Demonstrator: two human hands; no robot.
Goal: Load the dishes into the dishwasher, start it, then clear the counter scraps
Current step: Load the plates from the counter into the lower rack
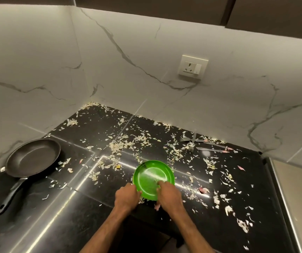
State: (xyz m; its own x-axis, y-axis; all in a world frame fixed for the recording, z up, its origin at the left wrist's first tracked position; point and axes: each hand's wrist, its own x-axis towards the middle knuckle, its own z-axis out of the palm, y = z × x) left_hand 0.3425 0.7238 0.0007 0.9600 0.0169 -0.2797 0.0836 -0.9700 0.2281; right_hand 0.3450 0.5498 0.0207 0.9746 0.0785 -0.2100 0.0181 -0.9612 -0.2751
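Two hands meet at the near rim of the green plate [153, 177] in the head view. The left hand [127, 197] curls its fingers against the rim's left side. The right hand [168, 195] pinches the right side, with a fingertip laid over the edge onto the plate's inner face. The plate sits on the black counter [95, 225] close to its front edge, ringed by pale vegetable scraps [121, 143]. Whether its near side is off the stone I cannot tell.

This looks like the pickup of the first dish. A good lift would keep the plate level or tipped slightly back, so that any bits clinging to it fall onto the counter and not the floor. One hand should then take over the hold, freeing the other for the dishwasher, which is out of sight.

A frying pan [32, 157] waits at the left, and forks [191, 146] and knives [212, 150] lie by the far wall.
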